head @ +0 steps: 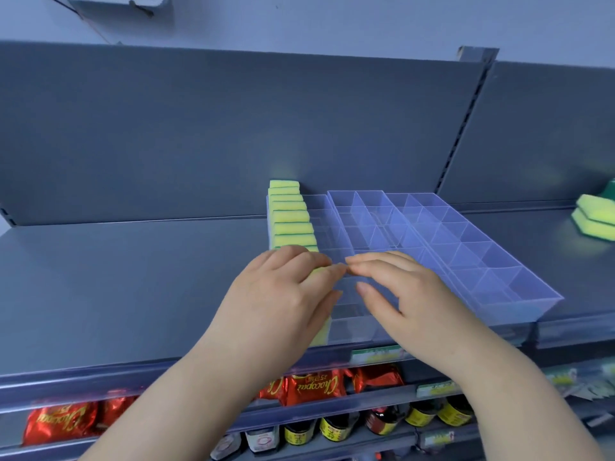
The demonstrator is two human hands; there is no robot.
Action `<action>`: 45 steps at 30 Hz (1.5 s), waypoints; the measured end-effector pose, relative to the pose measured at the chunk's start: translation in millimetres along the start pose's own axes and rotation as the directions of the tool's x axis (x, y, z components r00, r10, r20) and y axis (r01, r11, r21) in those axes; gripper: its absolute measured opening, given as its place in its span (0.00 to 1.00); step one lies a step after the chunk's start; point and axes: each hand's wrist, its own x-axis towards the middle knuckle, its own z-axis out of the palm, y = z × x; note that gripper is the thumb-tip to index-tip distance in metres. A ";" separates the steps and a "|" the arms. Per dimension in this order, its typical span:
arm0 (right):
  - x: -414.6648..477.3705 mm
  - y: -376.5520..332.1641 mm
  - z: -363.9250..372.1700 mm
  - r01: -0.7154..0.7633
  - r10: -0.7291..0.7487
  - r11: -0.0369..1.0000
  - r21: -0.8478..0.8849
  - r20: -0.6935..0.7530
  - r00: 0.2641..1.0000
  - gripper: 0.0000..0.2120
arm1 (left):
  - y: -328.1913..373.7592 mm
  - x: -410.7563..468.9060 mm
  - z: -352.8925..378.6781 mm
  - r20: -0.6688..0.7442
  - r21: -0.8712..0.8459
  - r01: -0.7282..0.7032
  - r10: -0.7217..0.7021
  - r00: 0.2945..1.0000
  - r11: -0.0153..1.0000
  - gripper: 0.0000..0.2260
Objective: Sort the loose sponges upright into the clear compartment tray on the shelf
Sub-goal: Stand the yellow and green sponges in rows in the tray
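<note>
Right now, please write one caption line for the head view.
Left hand and right hand reach over a clear plastic compartment tray whose left column holds upright yellow-green sponges.

Tray (482,261) sits on shelf (133,277), centre-right. Sponge row (289,221) stands in its leftmost column, front to back. Loose sponges (595,217) lie stacked far right (well apart from tray). Packets (312,387) and bottles (422,415) on shelves below.

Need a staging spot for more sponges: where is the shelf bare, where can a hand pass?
Bare shelf left of the sponge row, and a strip between the tray and the loose sponges. The tray's right columns are empty. Crowded: its near-left corner, under the left hand and right hand.
</note>
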 end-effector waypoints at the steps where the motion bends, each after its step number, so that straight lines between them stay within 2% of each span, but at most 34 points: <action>1: -8.4 4.1 -7.0 -0.017 0.016 1.000 -0.019 -0.010 1.000 0.14 | 8.8 3.3 1.8 0.000 0.002 -0.002 0.002 1.000 1.000 0.14; 6: -72.8 36.9 -46.4 -0.138 0.130 0.986 -0.092 -0.080 0.988 0.16 | 77.7 26.1 21.2 0.008 -0.039 -0.039 0.040 0.999 0.998 0.15; 10: -151.9 76.0 -79.1 -0.269 0.248 0.951 -0.150 -0.146 0.958 0.22 | 158.5 40.6 46.4 0.063 -0.122 -0.091 0.099 0.993 0.988 0.16; 13: -220.7 106.2 -105.7 -0.418 0.396 0.896 -0.147 -0.160 0.904 0.19 | 223.7 45.7 67.7 0.119 -0.186 -0.110 0.134 0.984 0.976 0.16; 17: -309.4 139.2 -139.4 -0.564 0.537 0.802 -0.199 -0.173 0.825 0.20 | 307.1 46.8 95.2 0.172 -0.239 -0.140 0.184 0.968 0.961 0.16; 22: -391.8 166.5 -176.5 -0.676 0.643 0.714 -0.181 -0.212 0.736 0.18 | 385.7 54.4 119.4 0.222 -0.241 -0.178 0.233 0.947 0.954 0.17; 24: -411.8 175.4 -185.9 -0.695 0.661 0.698 -0.171 -0.219 0.718 0.21 | 408.5 62.4 123.8 0.217 -0.242 -0.184 0.238 0.947 0.953 0.17; 27: -428.4 192.1 -196.2 -0.712 0.673 0.685 -0.154 -0.241 0.699 0.25 | 432.1 79.1 133.7 0.206 -0.251 -0.199 0.253 0.945 0.947 0.18; 30: -432.4 214.8 -206.3 -0.716 0.679 0.686 -0.128 -0.241 0.694 0.16 | 445.4 100.7 151.3 0.231 -0.227 -0.205 0.257 0.938 0.952 0.18; 33: -426.7 246.1 -213.5 -0.698 0.666 0.702 -0.139 -0.216 0.714 0.15 | 450.3 126.1 175.3 0.243 -0.219 -0.188 0.240 0.940 0.957 0.18; 39: -393.3 328.2 -241.8 -0.682 0.669 0.716 -0.149 -0.130 0.732 0.15 | 442.8 201.9 244.6 0.217 -0.208 -0.105 0.150 0.964 0.973 0.19; 45: -340.7 427.8 -300.8 -0.679 0.669 0.703 -0.212 -0.128 0.732 0.14 | 439.5 310.4 310.3 0.160 -0.216 -0.044 0.080 0.984 0.976 0.19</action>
